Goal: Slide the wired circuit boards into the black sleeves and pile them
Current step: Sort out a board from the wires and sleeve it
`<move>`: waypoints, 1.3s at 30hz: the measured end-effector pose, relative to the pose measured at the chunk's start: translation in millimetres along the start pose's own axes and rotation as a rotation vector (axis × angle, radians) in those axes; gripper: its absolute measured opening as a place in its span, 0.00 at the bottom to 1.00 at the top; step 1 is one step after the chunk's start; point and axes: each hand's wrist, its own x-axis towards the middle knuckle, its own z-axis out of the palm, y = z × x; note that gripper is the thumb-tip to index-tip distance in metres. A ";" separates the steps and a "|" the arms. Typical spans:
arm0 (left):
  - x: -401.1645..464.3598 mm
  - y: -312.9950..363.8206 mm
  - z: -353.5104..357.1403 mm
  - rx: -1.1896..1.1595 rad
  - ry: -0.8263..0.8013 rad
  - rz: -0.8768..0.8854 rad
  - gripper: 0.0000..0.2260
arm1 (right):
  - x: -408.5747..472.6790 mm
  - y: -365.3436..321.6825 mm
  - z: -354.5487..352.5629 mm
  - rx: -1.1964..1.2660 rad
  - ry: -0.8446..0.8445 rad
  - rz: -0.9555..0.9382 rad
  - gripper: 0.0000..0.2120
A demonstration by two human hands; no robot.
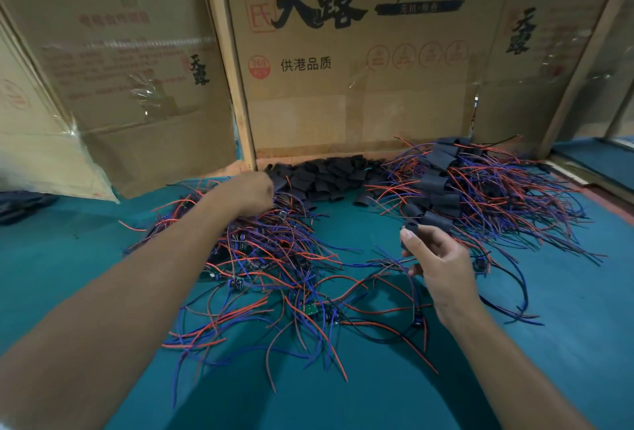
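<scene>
- Head view: the left hand (254, 193) reaches far forward over the tangle of unsleeved wired boards (260, 268). Its fingers are curled down at the near left edge of the heap of empty black sleeves (329, 177). They seem to pinch one sleeve, though the knuckles hide the grip.
- The right hand (435, 258) is raised nearer the camera, thumb and fingers pinching a sleeved board (411, 225) at its fingertips. That piece sits just at the near end of the finished pile (480, 189).
- The finished pile lies right of the empty sleeves, its red, blue and black wires fanning over the green table (566, 326).
- Cardboard boxes (343, 52) stand behind everything.
</scene>
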 end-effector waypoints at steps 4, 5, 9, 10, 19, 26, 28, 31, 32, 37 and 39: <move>2.1 25.6 26.2 -0.091 0.150 -0.068 0.13 | -3.0 -1.8 -1.1 -0.005 0.002 0.007 0.08; 2.8 28.2 35.1 -0.079 0.146 -0.082 0.13 | -3.4 -1.8 -1.4 -0.003 0.008 0.011 0.08; 1.8 26.8 41.4 -0.133 0.248 -0.074 0.06 | -2.7 -1.6 -1.5 -0.006 0.014 0.019 0.06; -0.6 26.4 37.0 -0.165 0.289 -0.049 0.06 | -2.3 -1.6 -1.7 -0.008 0.014 0.020 0.05; -92.2 41.4 10.6 -0.797 0.731 0.096 0.03 | -1.4 -3.1 0.7 -0.007 0.008 0.011 0.04; -127.7 63.1 48.0 -1.736 0.532 0.071 0.12 | -6.0 -6.6 1.6 -0.169 -0.059 -0.126 0.03; -129.3 64.2 51.1 -1.862 0.501 0.097 0.13 | -7.3 -6.4 1.8 -0.243 -0.101 -0.180 0.06; -129.4 69.4 54.9 -1.977 0.459 0.126 0.12 | -9.8 -6.1 2.7 -0.400 -0.132 -0.281 0.08; -129.4 71.3 56.4 -1.981 0.447 0.127 0.12 | -10.1 -5.5 2.7 -0.452 -0.137 -0.312 0.09; -126.6 72.5 62.0 -1.736 0.499 0.125 0.13 | -9.0 -3.2 2.9 -0.538 -0.144 -0.356 0.10; -125.8 77.0 64.5 -1.797 0.451 0.109 0.13 | -7.7 -4.6 2.5 -0.523 -0.087 -0.376 0.08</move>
